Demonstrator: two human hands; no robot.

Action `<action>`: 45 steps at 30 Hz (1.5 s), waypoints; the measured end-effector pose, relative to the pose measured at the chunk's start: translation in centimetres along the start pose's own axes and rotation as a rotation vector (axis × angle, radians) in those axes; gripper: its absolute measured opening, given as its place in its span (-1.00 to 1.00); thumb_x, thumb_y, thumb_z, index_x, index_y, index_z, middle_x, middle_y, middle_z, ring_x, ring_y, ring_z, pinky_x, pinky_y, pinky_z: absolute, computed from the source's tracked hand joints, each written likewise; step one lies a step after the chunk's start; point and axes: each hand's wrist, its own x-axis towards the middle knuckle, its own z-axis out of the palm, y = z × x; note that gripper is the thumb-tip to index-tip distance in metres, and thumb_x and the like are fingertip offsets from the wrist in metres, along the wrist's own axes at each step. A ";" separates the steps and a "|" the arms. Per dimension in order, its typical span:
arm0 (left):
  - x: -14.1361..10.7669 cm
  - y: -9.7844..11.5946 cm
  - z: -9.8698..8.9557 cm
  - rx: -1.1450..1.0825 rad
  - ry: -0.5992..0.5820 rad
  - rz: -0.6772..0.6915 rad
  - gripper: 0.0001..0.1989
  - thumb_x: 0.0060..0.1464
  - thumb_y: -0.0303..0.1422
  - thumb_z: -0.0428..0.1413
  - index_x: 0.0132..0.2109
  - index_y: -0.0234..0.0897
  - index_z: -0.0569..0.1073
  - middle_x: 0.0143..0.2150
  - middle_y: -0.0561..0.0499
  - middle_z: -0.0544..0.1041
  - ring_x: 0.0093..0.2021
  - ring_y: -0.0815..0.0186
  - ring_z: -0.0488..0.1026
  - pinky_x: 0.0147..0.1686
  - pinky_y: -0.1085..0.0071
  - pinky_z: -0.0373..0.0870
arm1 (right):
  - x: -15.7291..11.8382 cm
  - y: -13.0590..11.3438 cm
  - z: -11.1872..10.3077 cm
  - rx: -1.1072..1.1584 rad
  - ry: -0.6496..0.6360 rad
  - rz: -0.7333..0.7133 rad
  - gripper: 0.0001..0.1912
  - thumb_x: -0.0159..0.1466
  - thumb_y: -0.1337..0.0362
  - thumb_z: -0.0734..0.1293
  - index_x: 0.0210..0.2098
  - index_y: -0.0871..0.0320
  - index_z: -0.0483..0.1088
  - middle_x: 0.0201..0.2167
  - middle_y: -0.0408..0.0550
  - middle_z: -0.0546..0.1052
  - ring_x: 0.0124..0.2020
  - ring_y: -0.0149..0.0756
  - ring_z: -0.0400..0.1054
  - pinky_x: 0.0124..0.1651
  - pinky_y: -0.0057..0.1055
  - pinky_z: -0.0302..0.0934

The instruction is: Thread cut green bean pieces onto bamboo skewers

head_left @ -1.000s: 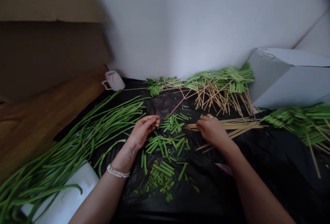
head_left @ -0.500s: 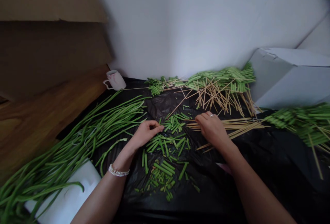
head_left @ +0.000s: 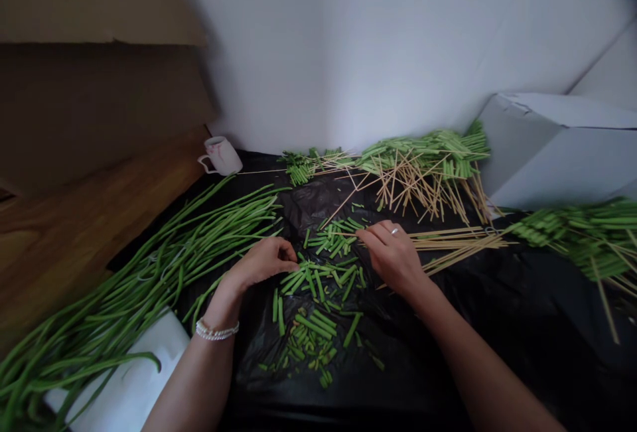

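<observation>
My left hand (head_left: 266,261) is over the left side of the cut green bean pieces (head_left: 321,281), thumb and fingers drawn together at the pile's edge. Whether a piece is between its fingertips, I cannot make out. Between the fingers of my right hand (head_left: 393,253) is a thin bamboo skewer (head_left: 344,233), its free end pointing left over the upper bean pieces. Behind that hand lies a bundle of loose skewers (head_left: 455,239). Shorter scraps of bean (head_left: 311,342) are scattered nearer to me.
Long uncut beans (head_left: 199,239) spread along the left, partly over a white block (head_left: 144,365). A mug (head_left: 221,156) stands at the back left. Skewered beans (head_left: 423,150) are heaped by the wall, with more (head_left: 587,229) at right near a white box (head_left: 557,146). Black plastic sheeting (head_left: 423,365) lies underneath.
My right hand has moved left, away from the skewer bundle, with a skewer now showing in its fingers. My left hand has shifted left and slightly down to the bean pieces.
</observation>
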 end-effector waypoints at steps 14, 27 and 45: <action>0.0 2.0 0.8 0.089 0.072 0.163 -0.87 -0.10 -0.27 0.23 -0.41 -0.23 0.55 -0.41 0.01 0.48 -0.39 0.29 0.37 -0.38 0.43 0.22 | -0.1 -0.6 0.0 0.009 0.051 -0.037 -0.69 0.29 0.45 0.13 -0.09 0.21 0.43 -0.31 0.00 0.50 -0.23 -0.24 0.23 -0.18 -0.32 0.12; 1.4 3.4 3.0 -0.706 0.298 -0.005 -0.64 -0.16 -0.28 0.33 -0.17 -0.31 0.54 -0.32 0.01 0.57 -0.32 0.38 0.43 -0.21 0.44 0.30 | -0.5 -1.6 0.1 -0.032 0.156 -0.040 -0.70 0.24 0.48 0.20 -0.07 0.20 0.42 -0.36 -0.07 0.47 -0.31 -0.37 0.28 -0.32 -0.44 0.08; 1.3 3.7 3.8 -1.117 0.179 -0.135 -0.65 -0.11 -0.31 0.32 -0.12 -0.31 0.57 -0.26 -0.07 0.60 -0.26 0.40 0.46 -0.26 0.52 0.34 | -0.7 -2.8 0.5 -0.069 0.120 -0.063 -0.67 0.25 0.50 0.16 -0.08 0.18 0.44 -0.43 -0.14 0.44 -0.43 -0.41 0.21 -0.35 -0.42 0.01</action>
